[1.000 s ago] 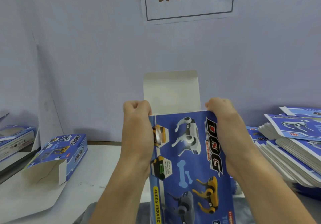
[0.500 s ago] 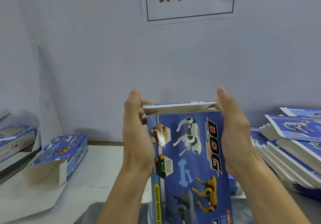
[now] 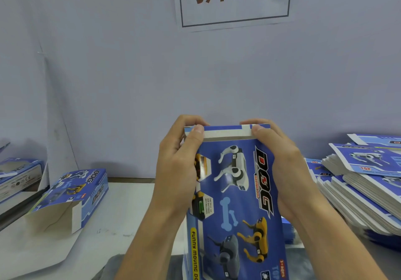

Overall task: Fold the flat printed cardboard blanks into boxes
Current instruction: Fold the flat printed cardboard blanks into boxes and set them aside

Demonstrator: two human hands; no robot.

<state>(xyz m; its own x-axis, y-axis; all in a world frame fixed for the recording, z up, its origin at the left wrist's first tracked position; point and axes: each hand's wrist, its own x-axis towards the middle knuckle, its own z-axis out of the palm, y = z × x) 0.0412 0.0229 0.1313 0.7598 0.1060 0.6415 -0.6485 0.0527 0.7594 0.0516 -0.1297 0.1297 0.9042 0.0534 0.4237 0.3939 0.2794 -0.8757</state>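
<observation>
Now we have pushed the top flap [image 3: 227, 131] down flat. Our left hand [image 3: 178, 160] and right hand [image 3: 286, 166] pinch the blue box [image 3: 236, 193] above the counter's [image 3: 121, 210] near edge.

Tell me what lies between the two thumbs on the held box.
In the head view, between the left hand and right hand, only the box's folded top flap shows, bare.
</observation>
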